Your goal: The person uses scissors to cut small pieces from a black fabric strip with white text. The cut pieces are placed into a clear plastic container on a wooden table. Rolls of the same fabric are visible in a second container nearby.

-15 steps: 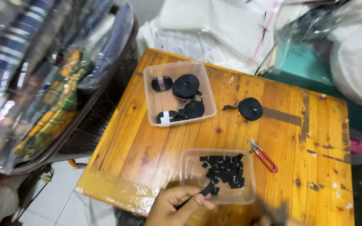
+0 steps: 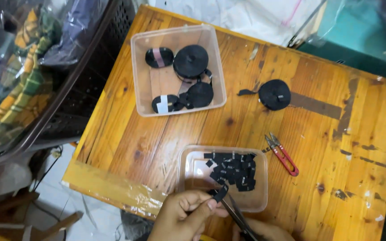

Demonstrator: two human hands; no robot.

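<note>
The left hand (image 2: pixel 184 216) pinches a small black label (image 2: pixel 220 194) over the near clear tub (image 2: pixel 188 174) of black labels. The right hand (image 2: pixel 264 231) grips scissors (image 2: pixel 237 214). Far left, another clear tub (image 2: pixel 141 67) holds black tape rolls (image 2: pixel 191 61).

Even, moderately bright indoor light, soft shadows only. Glare patches on the clear tape along the near edge of the wooden table (image 2: pixel 255 111) and on plastic wrap left of it. Table centre sharp; frame corners dim, slightly smeared by wide-angle distortion.
</note>
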